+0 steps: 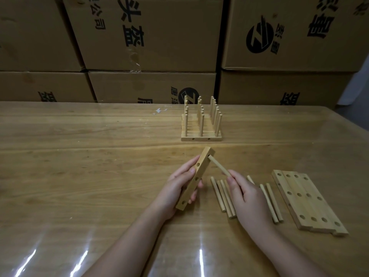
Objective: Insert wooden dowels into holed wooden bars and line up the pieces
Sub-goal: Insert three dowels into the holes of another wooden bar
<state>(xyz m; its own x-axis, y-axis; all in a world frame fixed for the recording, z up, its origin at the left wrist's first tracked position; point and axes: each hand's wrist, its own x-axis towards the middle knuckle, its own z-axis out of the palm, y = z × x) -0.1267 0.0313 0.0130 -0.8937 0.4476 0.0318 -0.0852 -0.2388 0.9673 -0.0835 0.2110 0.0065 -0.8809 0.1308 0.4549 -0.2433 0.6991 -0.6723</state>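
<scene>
step: first dowel going in | left hand grips the holed bar tilted above the worktop | right hand pinches a dowel, tip at the top hole | next: probably push it straight, then grab from the spare dowels | finished rack sits further back

One wide-angle camera, worn on the head, looks forward and down over the table from close above its near edge. The left hand and right hand sit just below frame centre; stacked cardboard boxes fill the top.
</scene>
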